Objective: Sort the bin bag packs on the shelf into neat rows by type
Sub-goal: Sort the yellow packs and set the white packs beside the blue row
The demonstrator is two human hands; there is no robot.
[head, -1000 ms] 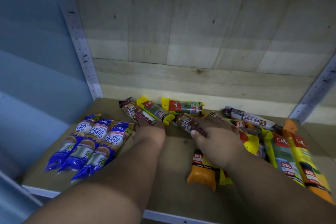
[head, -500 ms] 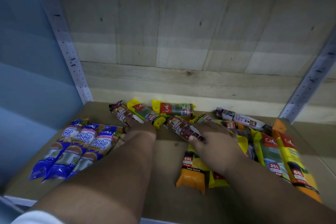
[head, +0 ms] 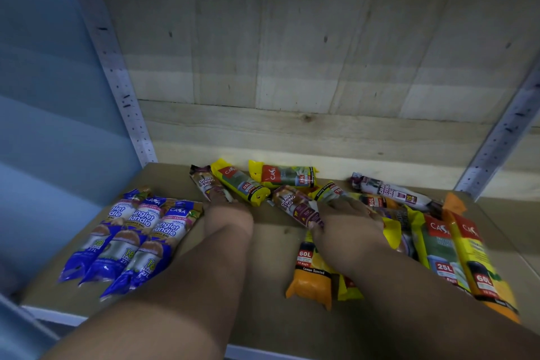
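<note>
Three blue singlet-handle packs (head: 137,231) lie side by side at the shelf's left. My left hand (head: 228,216) has its fingers on the near end of a maroon draw-string pack (head: 206,183); how they lie is hidden. My right hand (head: 347,225) grips a second maroon draw-string pack (head: 295,204) by its near end. Two yellow 25L packs (head: 239,183) (head: 286,175) lie at the back. An orange 60L pack (head: 309,275) shows under my right wrist. More yellow and orange packs (head: 455,251) are heaped at the right, and a white draw-string pack (head: 391,190) lies behind them.
The brown shelf board (head: 268,266) has bare room between my forearms. A pale wooden back wall (head: 292,131) stands behind the packs. Perforated metal uprights stand at the left (head: 125,105) and right (head: 496,140). A blue side panel (head: 58,126) closes the left.
Both hands stay on the same two maroon packs with little movement. The camera has tilted a little, so the shelf contents sit lower and more to the left in view.
</note>
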